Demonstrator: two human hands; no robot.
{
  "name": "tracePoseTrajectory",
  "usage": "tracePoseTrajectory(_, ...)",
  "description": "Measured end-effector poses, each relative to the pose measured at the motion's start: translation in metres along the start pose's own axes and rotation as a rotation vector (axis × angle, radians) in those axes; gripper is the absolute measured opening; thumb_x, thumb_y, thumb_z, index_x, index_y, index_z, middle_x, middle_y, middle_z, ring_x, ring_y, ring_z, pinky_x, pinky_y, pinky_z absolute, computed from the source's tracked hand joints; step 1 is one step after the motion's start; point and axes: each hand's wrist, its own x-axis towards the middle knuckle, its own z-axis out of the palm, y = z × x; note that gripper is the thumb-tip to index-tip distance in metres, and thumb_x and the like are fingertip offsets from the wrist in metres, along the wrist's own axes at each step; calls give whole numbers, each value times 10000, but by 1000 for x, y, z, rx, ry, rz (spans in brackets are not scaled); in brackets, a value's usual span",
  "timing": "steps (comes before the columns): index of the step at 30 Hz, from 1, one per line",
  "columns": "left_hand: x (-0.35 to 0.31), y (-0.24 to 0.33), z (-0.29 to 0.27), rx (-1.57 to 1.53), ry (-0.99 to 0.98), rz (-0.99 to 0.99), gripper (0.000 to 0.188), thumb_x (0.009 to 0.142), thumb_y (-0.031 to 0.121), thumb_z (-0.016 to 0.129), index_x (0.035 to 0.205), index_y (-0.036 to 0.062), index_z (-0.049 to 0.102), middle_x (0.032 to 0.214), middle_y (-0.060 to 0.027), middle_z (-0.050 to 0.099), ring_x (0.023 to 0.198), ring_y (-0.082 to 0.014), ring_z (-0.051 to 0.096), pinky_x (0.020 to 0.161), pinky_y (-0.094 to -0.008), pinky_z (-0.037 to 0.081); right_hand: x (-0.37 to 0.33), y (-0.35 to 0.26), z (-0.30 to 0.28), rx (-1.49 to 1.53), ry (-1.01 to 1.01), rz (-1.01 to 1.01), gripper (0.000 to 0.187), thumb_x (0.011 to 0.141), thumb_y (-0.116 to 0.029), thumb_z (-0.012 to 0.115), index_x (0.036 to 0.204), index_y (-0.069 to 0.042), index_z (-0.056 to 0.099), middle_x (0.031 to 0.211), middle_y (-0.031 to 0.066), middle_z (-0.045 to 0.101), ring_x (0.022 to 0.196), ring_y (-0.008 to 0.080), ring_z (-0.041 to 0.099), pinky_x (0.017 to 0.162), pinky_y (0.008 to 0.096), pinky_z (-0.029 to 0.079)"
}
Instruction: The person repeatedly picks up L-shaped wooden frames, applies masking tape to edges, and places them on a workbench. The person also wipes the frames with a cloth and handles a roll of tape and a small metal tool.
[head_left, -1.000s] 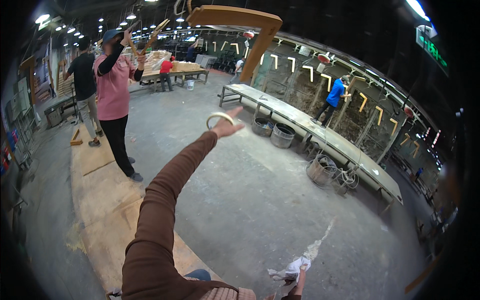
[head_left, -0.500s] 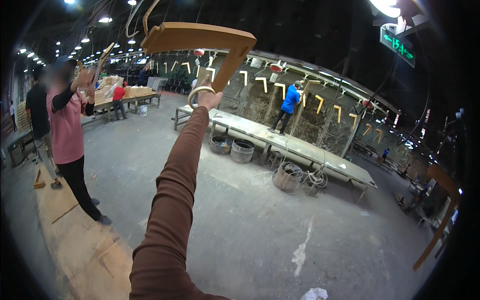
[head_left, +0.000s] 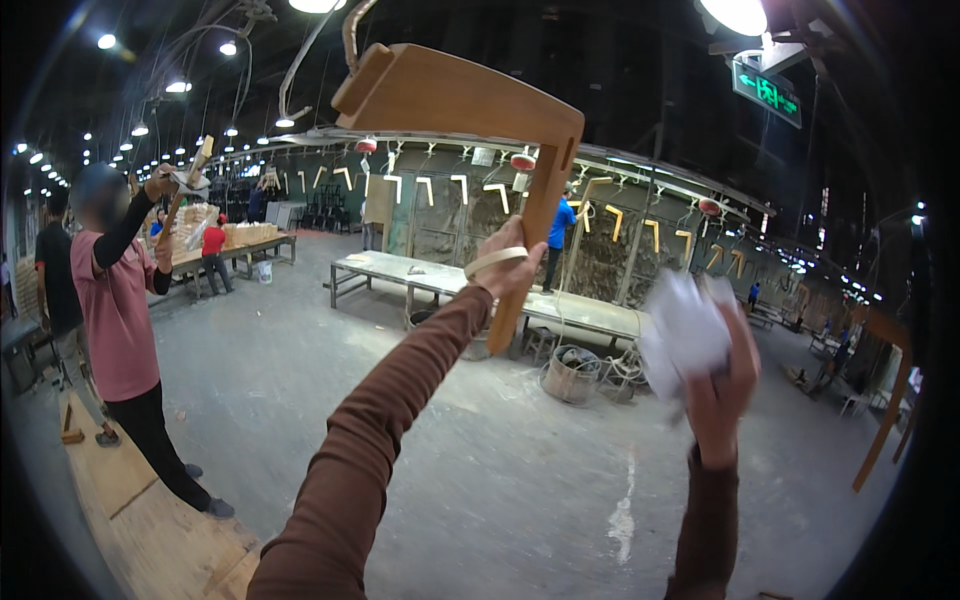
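A brown wooden L-shaped piece, resembling a chair armrest with its leg (head_left: 460, 95), hangs in front of me, its wide arm close to a hook (head_left: 351, 40). My left hand (head_left: 508, 260) is closed round the lower leg. A pale ring (head_left: 495, 262) circles that hand near the wrist. On the right, my right hand (head_left: 728, 385) is raised and holds a crumpled white cloth or sheet (head_left: 684, 335), smeared by motion. The cloth is apart from the wooden piece.
A co-worker in a pink shirt (head_left: 125, 300) handles another wooden piece on the left. Plywood boards (head_left: 150, 530) lie along the lower left. Beyond are a long bench (head_left: 400, 270), a bucket (head_left: 570, 375) and several hanging pieces. Another brown piece (head_left: 885, 400) hangs far right.
My right hand has come into view with the white cloth. The view has shifted; the wooden piece and my left hand now appear farther right, with more of the leg showing below the hand.
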Motion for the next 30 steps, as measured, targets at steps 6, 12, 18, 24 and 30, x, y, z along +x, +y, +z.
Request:
tracePoseTrajectory(6,-34,41,-38,-112,-162,78,533,924,355,544,1353,74,398,1337,-118,489,1268,-217,421,1072,-358,306,170,-113,157,117,313,-478,564,679,-168,727,1220,-233,584,1019,134,537,868,313,571,694,406,523)
tracePoseTrajectory(12,-49,33,-64,-289,-64,43,383,818,250,662,1057,8,486,958,-206,627,922,-381,604,790,-439,468,194,-73,186,-113,188,-255,553,755,-243,682,1276,-305,508,1021,136,545,891,312,589,747,457,509)
tracePoseTrajectory(18,-59,35,-69,-548,-96,86,441,866,282,651,1152,-3,474,978,-135,621,874,-219,602,749,-335,478,149,11,162,-72,50,-76,601,712,-118,647,1273,-293,522,936,139,543,809,340,595,684,445,514)
tracePoseTrajectory(24,-57,57,-64,-732,-330,110,471,922,196,591,1318,23,406,1158,-57,558,1008,-104,543,836,-262,464,16,32,138,11,25,-66,568,676,-39,595,1221,-198,585,901,169,551,742,350,596,646,420,506)
tracePoseTrajectory(30,-63,72,-57,-1178,-428,-42,471,914,265,601,1302,52,438,1128,-51,576,1005,-130,581,827,-307,514,-135,31,116,-28,-72,37,533,639,-47,626,1147,-203,647,858,157,542,709,327,571,587,402,480)
